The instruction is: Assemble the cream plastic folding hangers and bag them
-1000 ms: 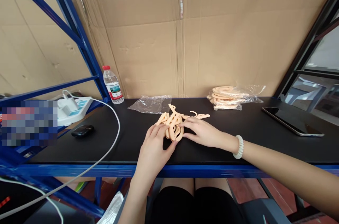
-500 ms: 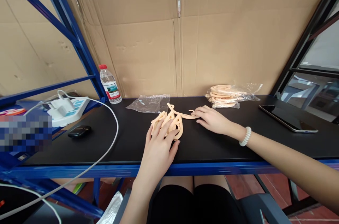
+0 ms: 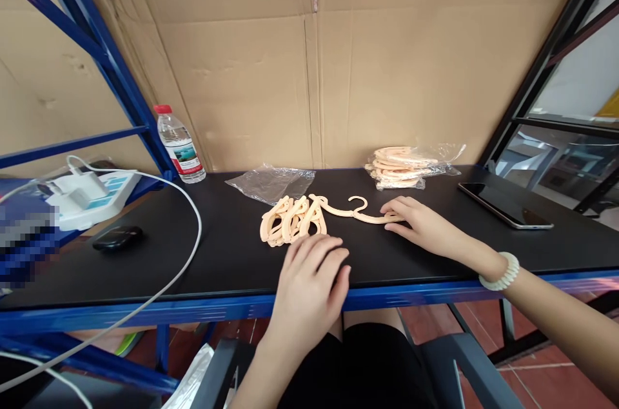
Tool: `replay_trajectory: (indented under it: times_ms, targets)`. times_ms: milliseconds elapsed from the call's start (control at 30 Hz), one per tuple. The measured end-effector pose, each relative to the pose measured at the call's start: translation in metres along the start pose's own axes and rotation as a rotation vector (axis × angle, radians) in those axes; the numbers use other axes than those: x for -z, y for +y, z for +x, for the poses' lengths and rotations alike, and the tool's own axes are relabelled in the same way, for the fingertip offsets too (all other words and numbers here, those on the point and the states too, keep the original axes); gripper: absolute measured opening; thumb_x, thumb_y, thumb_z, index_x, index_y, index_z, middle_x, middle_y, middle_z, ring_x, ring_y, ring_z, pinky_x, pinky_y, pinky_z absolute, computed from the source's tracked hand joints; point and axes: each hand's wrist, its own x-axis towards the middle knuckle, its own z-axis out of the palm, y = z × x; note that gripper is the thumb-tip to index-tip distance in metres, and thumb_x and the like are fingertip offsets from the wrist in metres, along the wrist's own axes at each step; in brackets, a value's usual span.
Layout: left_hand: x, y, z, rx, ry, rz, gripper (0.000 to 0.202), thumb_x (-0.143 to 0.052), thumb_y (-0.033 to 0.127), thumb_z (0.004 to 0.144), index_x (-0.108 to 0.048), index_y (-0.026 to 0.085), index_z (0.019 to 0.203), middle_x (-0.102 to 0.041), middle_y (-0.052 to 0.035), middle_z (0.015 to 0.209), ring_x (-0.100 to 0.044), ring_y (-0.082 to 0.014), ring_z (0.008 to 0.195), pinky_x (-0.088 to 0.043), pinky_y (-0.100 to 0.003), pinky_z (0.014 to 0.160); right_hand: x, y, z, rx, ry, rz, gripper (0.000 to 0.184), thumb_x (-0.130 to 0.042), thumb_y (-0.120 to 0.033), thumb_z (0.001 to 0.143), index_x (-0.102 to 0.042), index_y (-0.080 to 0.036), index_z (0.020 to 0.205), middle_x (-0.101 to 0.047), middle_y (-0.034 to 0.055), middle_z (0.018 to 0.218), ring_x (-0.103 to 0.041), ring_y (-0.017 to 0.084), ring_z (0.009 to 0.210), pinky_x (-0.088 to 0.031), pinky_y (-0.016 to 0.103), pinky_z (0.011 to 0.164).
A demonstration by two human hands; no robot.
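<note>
An unfolded peach-coloured plastic clothes hanger [image 3: 370, 217] lies on the black tabletop, its hook pointing away from me. My right hand [image 3: 428, 223] has its fingers and thumb closed round the hanger's right arm. Left of it sits a row of folded hangers [image 3: 290, 222] in the same colour, touching or overlapping the unfolded one's left end. Just in front of that row, my left hand [image 3: 312, 280] is loosely bent with its fingers apart, and nothing shows in it. Its fingertips are close to the folded hangers; whether they touch is unclear.
Behind the hangers lies a flat clear plastic bag [image 3: 271, 183]. More hangers in a bag [image 3: 399, 167] are stacked at the back right. A phone [image 3: 505, 206], a water bottle [image 3: 181, 148], a black mouse-like object [image 3: 117, 238], a power strip [image 3: 104, 202] and a white cable [image 3: 196, 238] lie around.
My left hand has come off the folded hangers and drawn back toward me. The hanger in my right hand has spread open to the right, its hook now showing. The view has tilted down.
</note>
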Motion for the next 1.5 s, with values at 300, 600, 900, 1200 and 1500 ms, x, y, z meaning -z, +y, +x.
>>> replay_trajectory:
  times_ms: [300,600,900,1200,1500]
  targets:
    - [-0.002,0.024,-0.001,0.213,-0.106,-0.458,0.025,-0.058,0.015,0.087,-0.065,0.021,0.110,-0.069,-0.0090,0.113,-0.063,-0.0249,0.106,-0.052,-0.040,0.093,0.008,0.014,0.004,-0.064,0.050,0.048,0.015,-0.039,-0.024,0.095,-0.050,-0.022,0.084,-0.058,0.0049,0.084,-0.056,0.022,0.077,-0.047,0.035,0.072]
    - [-0.007,0.023,0.031,0.881,-0.087,-1.441,0.049,-0.062,0.025,0.088,-0.048,0.017,0.134,-0.052,-0.0162,0.141,-0.067,-0.0251,0.107,-0.055,-0.042,0.093,0.037,-0.014,-0.032,-0.176,0.270,0.112,0.014,-0.041,-0.030,0.097,-0.049,-0.023,0.088,-0.056,0.0021,0.077,-0.054,0.019,0.067,-0.042,0.031,0.063]
    - [-0.008,0.021,0.050,0.991,-0.157,-1.488,0.042,-0.060,0.026,0.092,-0.050,0.012,0.130,-0.065,-0.0171,0.123,-0.070,-0.0177,0.083,-0.061,-0.028,0.065,0.026,-0.067,-0.052,0.091,0.143,0.248,0.017,-0.044,-0.023,0.099,-0.060,-0.025,0.095,-0.054,0.0099,0.114,-0.058,0.023,0.100,-0.050,0.037,0.085]
    - [-0.009,0.028,0.024,0.796,-0.026,-1.356,0.037,-0.062,0.039,0.089,-0.048,0.018,0.117,-0.070,-0.0092,0.098,-0.066,-0.0139,0.060,-0.049,-0.020,0.044,0.000,-0.083,-0.016,-0.020,0.477,0.755,0.034,-0.073,-0.028,0.082,-0.059,-0.029,0.113,-0.053,0.0079,0.121,-0.056,0.025,0.108,-0.057,0.038,0.081]
    - [-0.019,0.039,0.017,0.771,0.244,-1.276,0.029,-0.047,0.047,0.096,-0.046,0.021,0.108,-0.065,-0.0038,0.092,-0.063,-0.0127,0.061,-0.046,-0.021,0.045,-0.033,-0.134,0.006,-0.316,0.446,1.422,0.032,-0.061,-0.045,0.089,-0.059,-0.021,0.110,-0.060,-0.0012,0.078,-0.042,0.006,0.044,-0.040,0.020,0.036]
